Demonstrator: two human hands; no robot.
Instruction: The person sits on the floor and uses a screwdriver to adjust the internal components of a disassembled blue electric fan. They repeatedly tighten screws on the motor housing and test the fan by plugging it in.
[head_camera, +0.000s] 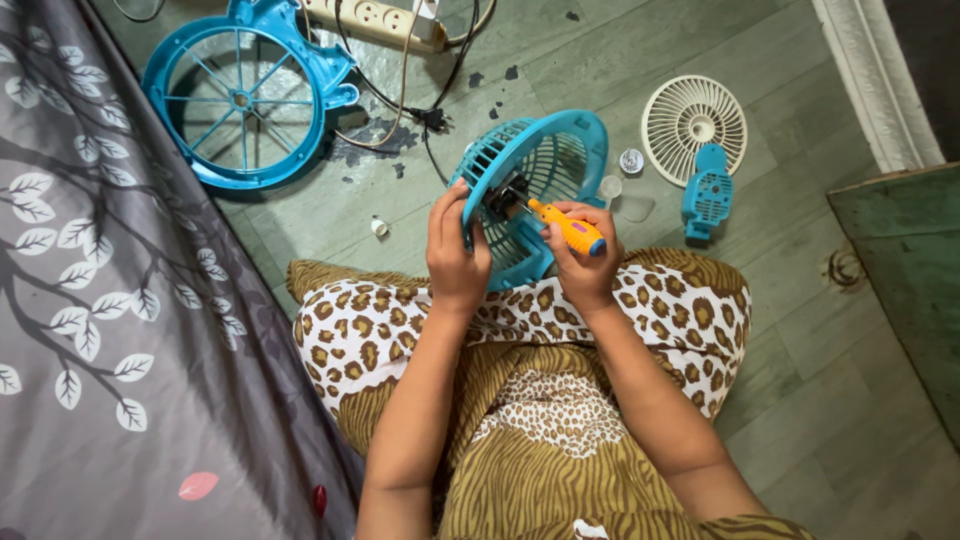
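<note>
Two hands work over our leopard-print lap: our left hand (455, 255) wraps its fingers around the ribbed blue plastic fan guard (535, 190), while our right hand (580, 258) curls around a smooth orange screwdriver (568, 228) poking into its hub.

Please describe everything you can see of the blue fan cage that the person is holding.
The blue fan cage looks like plastic, a round, slatted grille tilted on its edge above the person's lap. The left hand grips its rim. The right hand holds an orange screwdriver whose tip reaches the dark motor part at its centre.
</note>
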